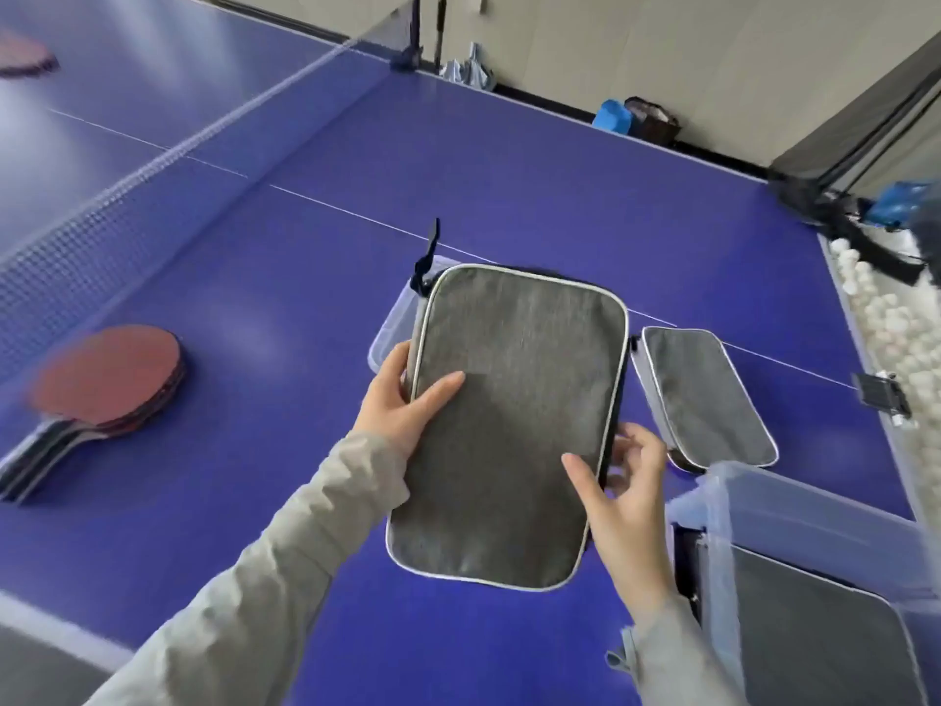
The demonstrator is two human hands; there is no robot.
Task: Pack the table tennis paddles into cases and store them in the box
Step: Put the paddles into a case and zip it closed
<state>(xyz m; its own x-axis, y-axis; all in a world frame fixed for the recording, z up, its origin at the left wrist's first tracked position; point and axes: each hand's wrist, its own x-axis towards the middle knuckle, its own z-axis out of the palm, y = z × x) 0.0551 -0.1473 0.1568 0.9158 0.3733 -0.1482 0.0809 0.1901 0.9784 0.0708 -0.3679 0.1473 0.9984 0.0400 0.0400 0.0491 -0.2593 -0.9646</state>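
Observation:
I hold a grey zip case (514,400) with white piping above the blue table, tilted towards me. My left hand (407,405) grips its left edge, thumb on the front face. My right hand (624,486) grips its lower right edge, thumb on the front and fingers behind. A black strap (426,257) sticks up from the case's top left corner. A second grey case (705,394) lies flat to the right. A clear plastic box (794,512) at the lower right holds another grey case (814,629). A stack of red paddles (109,379) lies at the left.
The net (153,165) crosses the table (534,170) from the far middle to the near left. One more red paddle (25,56) lies beyond it. A clear lid (389,328) peeks out behind the held case. A trough of white balls (891,328) lines the right edge.

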